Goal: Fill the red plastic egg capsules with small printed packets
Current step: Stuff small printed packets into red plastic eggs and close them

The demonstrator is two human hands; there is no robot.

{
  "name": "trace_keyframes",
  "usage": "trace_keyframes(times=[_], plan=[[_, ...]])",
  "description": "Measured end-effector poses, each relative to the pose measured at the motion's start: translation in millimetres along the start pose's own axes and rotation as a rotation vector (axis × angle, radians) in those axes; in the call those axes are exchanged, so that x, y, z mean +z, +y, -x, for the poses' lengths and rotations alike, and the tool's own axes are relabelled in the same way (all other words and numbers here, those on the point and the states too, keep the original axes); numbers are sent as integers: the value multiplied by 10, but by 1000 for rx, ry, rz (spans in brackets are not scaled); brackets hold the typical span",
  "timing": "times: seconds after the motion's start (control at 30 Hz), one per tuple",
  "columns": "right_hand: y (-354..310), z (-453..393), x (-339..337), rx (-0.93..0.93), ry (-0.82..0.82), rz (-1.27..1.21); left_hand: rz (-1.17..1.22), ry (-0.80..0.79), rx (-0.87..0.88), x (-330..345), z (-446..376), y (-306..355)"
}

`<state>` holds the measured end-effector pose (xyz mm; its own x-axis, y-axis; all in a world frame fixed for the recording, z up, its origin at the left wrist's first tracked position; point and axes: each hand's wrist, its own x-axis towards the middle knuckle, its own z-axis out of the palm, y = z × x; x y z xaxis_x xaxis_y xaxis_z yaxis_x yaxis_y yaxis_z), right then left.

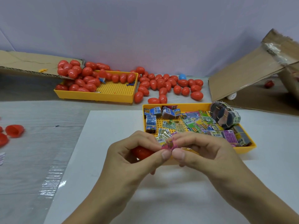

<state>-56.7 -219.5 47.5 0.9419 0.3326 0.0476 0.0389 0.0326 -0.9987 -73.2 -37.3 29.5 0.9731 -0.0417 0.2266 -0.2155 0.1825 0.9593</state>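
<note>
Small pink printed packet (168, 145) sits dead centre, pinched between thumb and fingertips of both hands, crumpled, held above the white sheet (113, 159). Left hand (129, 157) at 9 o'clock of the packet: thumb and index clamp its left edge, remaining fingers curl round a red plastic egg capsule half (142, 153) tucked in the palm, directly at 9 o'clock of the packet and touching or nearly touching it. Right hand (205, 152) at 3 o'clock: thumb and index grip the packet's right edge, other fingers curled under, holding nothing else that I can see. Both forearms come in from 5 and 7 o'clock, wrists raised off the sheet. At 1 o'clock, just behind the right hand, yellow perforated plastic tray (247, 148) holding loose and banded printed packets (191, 124). At 11 o'clock, well apart, second yellow perforated tray (97, 98) part-filled with closed red egg capsules (87, 81); more closed red capsules (168, 86) scattered on the table at 12 o'clock, one blue capsule (182, 76) among them. Open red capsule halves (14, 130) at far 9 o'clock. Brown cardboard box flap (246, 75) at 2 o'clock, flat cardboard piece (32, 63) at 10 o'clock.
</note>
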Motion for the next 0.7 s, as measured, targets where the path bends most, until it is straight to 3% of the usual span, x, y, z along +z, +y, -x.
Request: trace_keyframes(times=[0.33,0.4,0.53,0.7], plan=[[-27,-20,-14,-30,61,-10,271,-39,-200,20,2,54],[-22,-24,-18,-21,68,-27,179,11,-154,17,6,47],[-25,-20,2,40,13,-82,-290,107,144,36,27,30],[9,-22,5,125,-18,-85,-413,101,211,65,54,44]])
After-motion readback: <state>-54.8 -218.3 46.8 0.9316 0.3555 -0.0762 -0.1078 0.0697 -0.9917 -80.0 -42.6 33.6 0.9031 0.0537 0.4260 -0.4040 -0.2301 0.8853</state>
